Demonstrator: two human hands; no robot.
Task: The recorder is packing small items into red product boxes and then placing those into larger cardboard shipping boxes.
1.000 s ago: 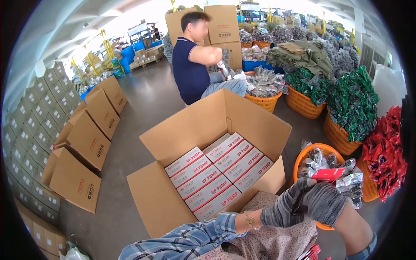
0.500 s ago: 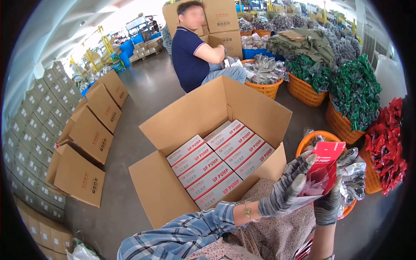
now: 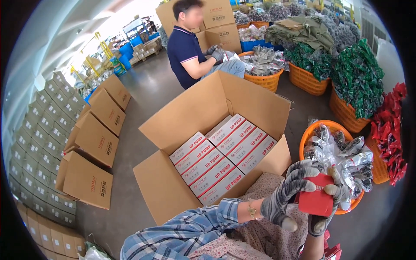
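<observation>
Red carton (image 3: pixel 317 200) sits clamped between both gloved hands, the left hand (image 3: pixel 289 195) gripping its near edge and the right hand (image 3: pixel 326 207) wrapped around its lower far corner, where half a second ago it was raised upright and higher. It is now lowered and turned flatter in front of the lap. Just left of the hands lies the open cardboard box (image 3: pixel 208 143) filled with white cartons (image 3: pixel 219 161); immediately right stands an orange basket (image 3: pixel 308 134) of silver packets (image 3: pixel 346 160).

Open carton (image 3: pixel 242 99) of white boxes (image 3: pixel 219 158); orange baskets (image 3: pixel 310 80).
</observation>
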